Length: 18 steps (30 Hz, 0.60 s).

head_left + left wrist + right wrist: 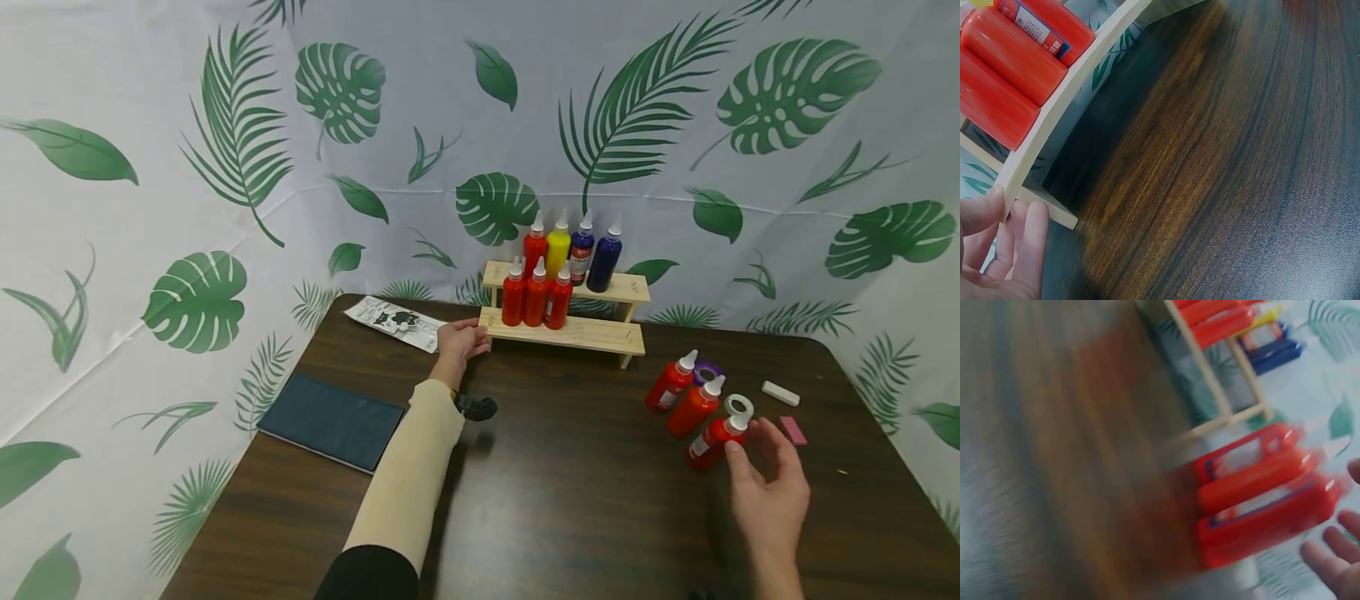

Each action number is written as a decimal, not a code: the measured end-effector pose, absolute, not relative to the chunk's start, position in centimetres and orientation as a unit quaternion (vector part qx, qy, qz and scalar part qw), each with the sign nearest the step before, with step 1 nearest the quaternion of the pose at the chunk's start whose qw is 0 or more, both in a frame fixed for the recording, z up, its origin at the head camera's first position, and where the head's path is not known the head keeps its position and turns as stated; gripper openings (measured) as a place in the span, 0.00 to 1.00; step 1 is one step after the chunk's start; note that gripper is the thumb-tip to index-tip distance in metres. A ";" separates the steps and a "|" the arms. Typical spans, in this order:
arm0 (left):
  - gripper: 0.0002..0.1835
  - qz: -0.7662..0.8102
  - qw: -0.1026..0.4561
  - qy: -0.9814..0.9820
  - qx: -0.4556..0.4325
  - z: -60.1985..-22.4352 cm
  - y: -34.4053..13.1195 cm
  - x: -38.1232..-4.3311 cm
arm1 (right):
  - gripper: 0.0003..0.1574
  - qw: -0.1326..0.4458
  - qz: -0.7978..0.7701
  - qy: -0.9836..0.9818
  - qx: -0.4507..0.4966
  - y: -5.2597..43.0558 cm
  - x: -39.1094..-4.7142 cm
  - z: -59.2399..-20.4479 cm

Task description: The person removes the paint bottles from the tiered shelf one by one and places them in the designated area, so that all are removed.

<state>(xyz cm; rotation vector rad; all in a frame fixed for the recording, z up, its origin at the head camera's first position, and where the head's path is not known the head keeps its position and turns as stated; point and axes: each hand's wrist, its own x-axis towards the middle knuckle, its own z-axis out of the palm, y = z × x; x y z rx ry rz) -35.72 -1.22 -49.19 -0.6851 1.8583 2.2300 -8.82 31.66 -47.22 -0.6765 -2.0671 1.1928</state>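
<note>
My left hand [461,338] pinches the left end of a two-step wooden rack [600,333], thumb above the lower board and fingers beneath it, as the left wrist view shows. On that lower step stand three red-orange squeeze bottles [536,298]. The upper step carries a red, a yellow [558,246] and two dark blue bottles [604,262]. To the right, three more red bottles [693,410] stand in a slanting row on the table. My right hand [772,492] is beside the nearest red bottle [1266,522], fingers spread around its white nozzle end and apart from it.
Purple [705,372] and white tape rolls [738,407], a white block [781,393] and a pink block [792,430] lie at the right. A dark notebook [333,421] and a printed paper strip [396,322] lie at the left. A leaf-print cloth [420,100] hangs behind the table.
</note>
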 end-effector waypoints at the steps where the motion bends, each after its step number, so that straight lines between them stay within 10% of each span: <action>1: 0.16 0.745 0.080 0.622 -0.228 -49.2 -1.2 -35.7 | 0.29 0.356 0.452 -0.784 -0.233 31.5 -8.8 -46.6; 7: 0.14 0.750 0.072 0.619 -0.222 -49.1 -1.2 -35.4 | 0.26 0.488 0.400 -0.776 -0.016 29.8 -10.1 -42.4; 18: 0.14 0.744 0.067 0.627 -0.221 -48.8 -0.8 -35.3 | 0.31 0.251 0.437 -0.863 0.039 24.6 -19.1 -42.9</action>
